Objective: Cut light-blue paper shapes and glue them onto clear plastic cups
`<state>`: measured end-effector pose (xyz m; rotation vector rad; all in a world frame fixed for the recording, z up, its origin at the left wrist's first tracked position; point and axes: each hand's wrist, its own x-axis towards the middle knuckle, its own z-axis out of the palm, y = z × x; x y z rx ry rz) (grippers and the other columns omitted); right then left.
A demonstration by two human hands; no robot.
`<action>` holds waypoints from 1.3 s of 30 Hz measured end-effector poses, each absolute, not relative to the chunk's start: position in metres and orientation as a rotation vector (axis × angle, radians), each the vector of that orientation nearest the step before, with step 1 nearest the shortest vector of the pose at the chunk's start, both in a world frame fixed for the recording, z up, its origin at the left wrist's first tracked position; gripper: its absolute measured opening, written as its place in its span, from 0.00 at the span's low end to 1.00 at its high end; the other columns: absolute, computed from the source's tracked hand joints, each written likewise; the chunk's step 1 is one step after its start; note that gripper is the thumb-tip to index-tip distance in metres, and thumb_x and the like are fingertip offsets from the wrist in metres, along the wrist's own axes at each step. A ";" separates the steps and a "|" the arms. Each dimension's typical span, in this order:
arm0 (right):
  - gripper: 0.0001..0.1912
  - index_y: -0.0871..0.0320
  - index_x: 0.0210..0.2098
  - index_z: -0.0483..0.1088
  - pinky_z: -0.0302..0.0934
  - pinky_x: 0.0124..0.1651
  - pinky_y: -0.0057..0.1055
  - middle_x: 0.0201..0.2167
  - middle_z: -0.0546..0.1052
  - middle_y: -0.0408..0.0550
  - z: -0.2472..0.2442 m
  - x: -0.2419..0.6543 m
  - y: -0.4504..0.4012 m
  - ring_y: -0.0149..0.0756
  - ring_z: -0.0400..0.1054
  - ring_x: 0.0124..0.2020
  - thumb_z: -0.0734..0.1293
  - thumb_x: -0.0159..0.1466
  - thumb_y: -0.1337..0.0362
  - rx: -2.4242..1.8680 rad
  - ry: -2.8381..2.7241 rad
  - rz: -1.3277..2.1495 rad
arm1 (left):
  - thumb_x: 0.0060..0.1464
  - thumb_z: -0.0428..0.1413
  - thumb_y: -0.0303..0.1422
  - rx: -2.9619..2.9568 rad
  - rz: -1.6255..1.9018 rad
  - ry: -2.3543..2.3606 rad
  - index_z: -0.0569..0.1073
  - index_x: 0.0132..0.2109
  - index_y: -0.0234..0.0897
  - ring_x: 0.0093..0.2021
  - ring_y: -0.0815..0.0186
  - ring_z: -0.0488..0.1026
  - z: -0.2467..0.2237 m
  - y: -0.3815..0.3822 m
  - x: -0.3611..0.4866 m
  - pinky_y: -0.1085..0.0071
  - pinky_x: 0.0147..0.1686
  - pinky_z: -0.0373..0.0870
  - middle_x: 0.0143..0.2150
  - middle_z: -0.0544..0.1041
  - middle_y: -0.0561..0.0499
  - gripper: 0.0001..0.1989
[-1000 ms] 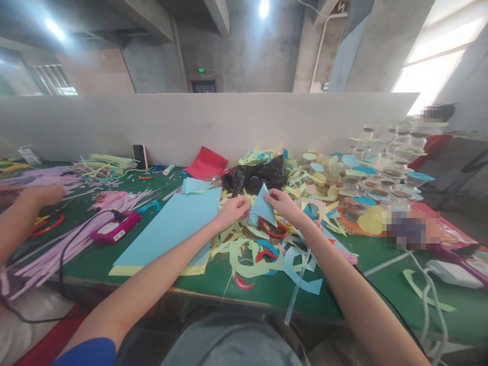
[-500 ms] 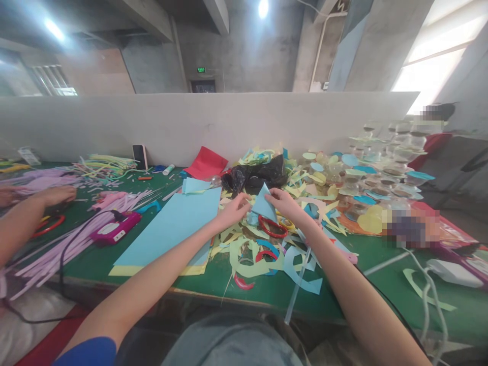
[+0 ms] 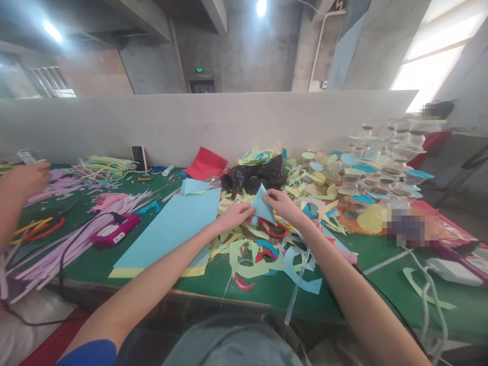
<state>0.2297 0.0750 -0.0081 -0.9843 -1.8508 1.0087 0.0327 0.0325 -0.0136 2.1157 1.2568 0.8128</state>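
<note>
A small folded triangle of light blue paper (image 3: 262, 207) is held between my two hands above the pile of paper scraps. My left hand (image 3: 237, 214) pinches its left edge, fingers closed. On the other side, my right hand (image 3: 281, 202) grips its upper right edge. Just beneath the triangle lie scissors with red handles (image 3: 273, 229). Large light blue sheets (image 3: 171, 223) rest on yellow ones to the left of my hands. Cut ring-shaped scraps (image 3: 247, 259) lie nearer the table edge.
Cups with paper discs (image 3: 396, 173) are stacked at the right. A black plastic bag (image 3: 259, 175) and red paper (image 3: 206, 163) lie behind. At left are purple strips (image 3: 76, 239), a pink power strip (image 3: 116, 230) and another person's hand (image 3: 28, 178).
My left hand has moved right and closed on the triangle's left edge. The triangle has shifted slightly left. The other person's hand at left has moved up and back towards a small white object.
</note>
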 end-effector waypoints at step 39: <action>0.15 0.57 0.34 0.69 0.61 0.33 0.30 0.31 0.75 0.44 0.007 0.226 0.063 0.35 0.67 0.31 0.65 0.59 0.51 -0.952 -1.853 1.077 | 0.62 0.43 0.45 1.888 0.869 1.005 0.61 0.38 0.40 0.23 0.69 0.63 -0.010 0.025 0.046 0.71 0.28 0.62 0.23 0.67 0.58 0.14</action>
